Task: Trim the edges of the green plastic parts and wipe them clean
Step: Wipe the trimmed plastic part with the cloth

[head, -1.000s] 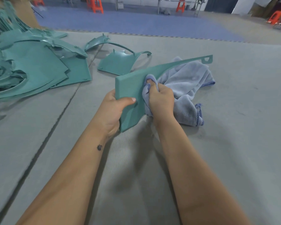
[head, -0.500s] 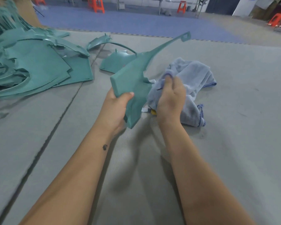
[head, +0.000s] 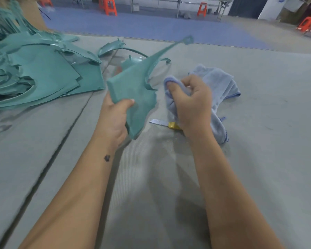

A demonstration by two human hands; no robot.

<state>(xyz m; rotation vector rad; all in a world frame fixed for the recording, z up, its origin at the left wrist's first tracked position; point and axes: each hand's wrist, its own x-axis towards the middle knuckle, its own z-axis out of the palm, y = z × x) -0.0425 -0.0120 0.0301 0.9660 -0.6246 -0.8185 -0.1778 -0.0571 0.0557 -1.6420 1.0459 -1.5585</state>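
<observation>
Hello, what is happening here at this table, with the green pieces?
A person is cleaning green plastic parts. The left hand holds one green part up off the table, and the right hand grips a blue cloth, apart from the part. A pile of green parts lies to the left. A small knife with a yellow handle lies under the right hand.

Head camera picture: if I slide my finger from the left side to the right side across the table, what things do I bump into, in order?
Pile of green parts → green part held by the left hand → knife blade → right hand gripping the blue cloth.
</observation>
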